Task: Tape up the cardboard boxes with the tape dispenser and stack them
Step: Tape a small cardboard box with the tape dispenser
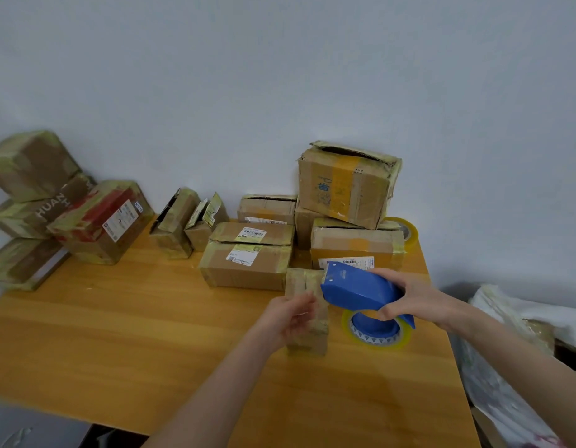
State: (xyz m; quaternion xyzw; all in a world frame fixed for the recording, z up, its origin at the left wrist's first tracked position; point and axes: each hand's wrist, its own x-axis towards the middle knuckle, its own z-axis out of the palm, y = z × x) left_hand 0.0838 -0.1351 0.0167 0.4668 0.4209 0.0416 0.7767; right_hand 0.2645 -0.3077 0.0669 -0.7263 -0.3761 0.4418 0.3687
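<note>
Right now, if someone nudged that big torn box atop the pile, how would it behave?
The big torn box would probably tip or slide, since it sits tilted on the boxes beneath. Its ragged, open top hints at soft walls that crush easily.

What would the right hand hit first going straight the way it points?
Probably the small cardboard box in the left hand; the blue tape dispenser the right hand holds is at its top corner, depth unclear.

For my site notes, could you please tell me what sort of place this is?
Probably a small parcel-packing corner in a plain room: a wooden table against a bare wall, taped cardboard boxes with shipping labels, and a blue tape dispenser in the right hand.
</note>
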